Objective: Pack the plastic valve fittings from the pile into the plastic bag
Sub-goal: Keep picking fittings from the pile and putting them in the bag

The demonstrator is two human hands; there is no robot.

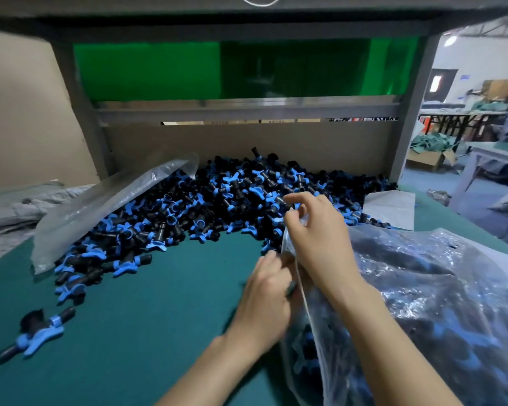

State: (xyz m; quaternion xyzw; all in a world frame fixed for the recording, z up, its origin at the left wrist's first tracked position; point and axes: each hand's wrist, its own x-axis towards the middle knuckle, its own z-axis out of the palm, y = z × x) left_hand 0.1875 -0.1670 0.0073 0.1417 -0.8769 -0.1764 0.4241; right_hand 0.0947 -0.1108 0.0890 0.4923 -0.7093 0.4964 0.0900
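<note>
feeding a fitting into the bag mouth
the right hand (pixel 314 230) pinches the plastic bag (pixel 437 303) rim up and open. the left hand (pixel 269 291) curls its grip round a dark fitting (pixel 291 288) (blurred) at the opening. best to hold the rim high and drop it deep. the pile (pixel 217 206) lies behind on the green surface (pixel 159 317).

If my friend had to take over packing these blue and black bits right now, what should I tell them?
Right hand: pinches the top edge of the plastic bag, holding its mouth up.
Left hand: at the bag's mouth, curled round what looks like a dark fitting; it is blurred.
Done: the bag already holds many fittings.
Left: a big pile lies on the green mat, with a few strays at the near left. A spare bag lies on the pile's left side.
</note>
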